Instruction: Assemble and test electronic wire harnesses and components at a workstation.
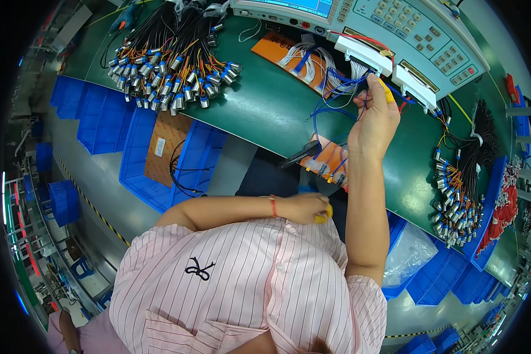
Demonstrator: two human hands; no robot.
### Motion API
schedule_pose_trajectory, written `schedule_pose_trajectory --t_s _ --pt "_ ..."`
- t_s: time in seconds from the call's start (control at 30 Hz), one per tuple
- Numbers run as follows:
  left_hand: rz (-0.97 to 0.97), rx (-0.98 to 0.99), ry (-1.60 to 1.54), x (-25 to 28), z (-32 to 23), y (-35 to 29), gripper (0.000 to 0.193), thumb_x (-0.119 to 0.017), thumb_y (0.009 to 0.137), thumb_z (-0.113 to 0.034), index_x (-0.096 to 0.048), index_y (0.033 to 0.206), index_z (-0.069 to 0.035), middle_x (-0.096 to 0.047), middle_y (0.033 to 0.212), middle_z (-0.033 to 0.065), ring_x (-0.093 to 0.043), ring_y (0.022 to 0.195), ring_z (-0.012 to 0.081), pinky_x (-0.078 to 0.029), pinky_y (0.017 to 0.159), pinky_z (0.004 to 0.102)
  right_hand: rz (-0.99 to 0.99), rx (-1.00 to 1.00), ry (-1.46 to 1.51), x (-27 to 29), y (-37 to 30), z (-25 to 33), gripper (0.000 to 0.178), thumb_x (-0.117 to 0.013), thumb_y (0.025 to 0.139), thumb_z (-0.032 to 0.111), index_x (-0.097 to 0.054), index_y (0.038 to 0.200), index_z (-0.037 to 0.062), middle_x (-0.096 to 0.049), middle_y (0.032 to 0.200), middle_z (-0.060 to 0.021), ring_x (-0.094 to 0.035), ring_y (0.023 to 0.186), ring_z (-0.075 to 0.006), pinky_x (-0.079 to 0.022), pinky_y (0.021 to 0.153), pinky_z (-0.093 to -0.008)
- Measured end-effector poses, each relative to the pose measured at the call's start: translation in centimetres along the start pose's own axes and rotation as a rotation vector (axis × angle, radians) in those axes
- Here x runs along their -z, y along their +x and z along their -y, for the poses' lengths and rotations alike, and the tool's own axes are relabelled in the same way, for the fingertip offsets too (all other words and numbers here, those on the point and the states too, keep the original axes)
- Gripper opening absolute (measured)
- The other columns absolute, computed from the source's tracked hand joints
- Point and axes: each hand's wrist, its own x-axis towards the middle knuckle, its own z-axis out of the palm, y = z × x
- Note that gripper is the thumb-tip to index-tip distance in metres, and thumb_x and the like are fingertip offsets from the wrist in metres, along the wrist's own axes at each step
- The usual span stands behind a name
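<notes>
Blue bins (106, 130) line the near edge of the green bench (265, 121), to the left of the left hand (305, 207), leaving the bench surface free for wiring. Above and left of that hand lies a black cable bundle (162, 76); its silver ends fan toward the worker, probably so that each is easy to reach. Viewing remotely, I see the left hand curled near the lap; I cannot tell whether it holds anything.

Beyond it, left of the right hand (373, 109), white wires rest on an orange board (271, 50). Nearer the worker, below the right hand, is an orange plate (336, 158) bearing small fittings.

The right hand pinches blue wires (343, 78) just below a white connector block (360, 50), seemingly to steady them close to their terminals. The block stands against the front of the instrument (402, 41), presumably to keep leads short. Right of this hand sit a second white block (416, 87) and, farther off, another cable bundle (454, 203), its ends likewise toward the worker.
</notes>
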Motion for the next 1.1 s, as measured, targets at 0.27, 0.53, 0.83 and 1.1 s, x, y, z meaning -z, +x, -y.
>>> schedule_pose_trajectory --t_s 0.27,0.53,0.83,1.1 --pt "-0.631 0.491 -0.118 -0.2 3.3 -17.0 0.021 -0.063 0.089 -0.018 -0.064 0.104 -0.003 -0.061 0.093 0.0112 -0.061 0.081 0.0208 -0.049 0.07 0.0294 -0.017 0.052 0.015 -0.7 -0.2 -0.4 0.01 -0.068 0.087 0.011 -0.065 0.09 0.0017 -0.06 0.073 0.0 -0.053 0.063 -0.0068 -0.043 0.058 -0.0204" --pt "-0.287 1.183 -0.588 -2.7 -0.4 -25.0 0.03 -0.063 0.091 -0.029 -0.061 0.105 -0.003 -0.064 0.09 0.0041 -0.057 0.083 0.0119 -0.046 0.07 0.0251 0.046 -0.026 0.009 1.2 0.3 0.3 0.014 -0.068 0.087 0.012 -0.067 0.093 -0.0007 -0.063 0.076 -0.0032 -0.056 0.067 -0.0087 -0.045 0.063 -0.0221" --pt "-0.871 0.803 -0.982 -8.1 -0.7 -24.6 0.021 -0.054 0.098 -0.024 -0.061 0.107 -0.007 -0.057 0.091 -0.0057 -0.048 0.084 0.0033 -0.041 0.075 0.0208 0.401 0.419 -1.035 13.5 -11.9 6.4 0.034 -0.05 0.097 0.009 -0.049 0.124 -0.0108 -0.06 0.111 -0.0194 -0.061 0.092 -0.0226 -0.049 0.084 -0.033" --pt "-0.952 0.975 -1.264 -10.3 -0.3 -23.9 0.036 -0.048 0.098 -0.04 -0.064 0.102 -0.007 -0.058 0.087 -0.003 -0.048 0.079 0.0043 -0.04 0.069 0.0206 0.355 -0.421 -1.076 31.3 -17.6 -0.2 0.024 -0.045 0.099 0.014 -0.057 0.112 -0.0032 -0.056 0.088 -0.0061 -0.052 0.076 -0.0142 -0.043 0.066 -0.027"
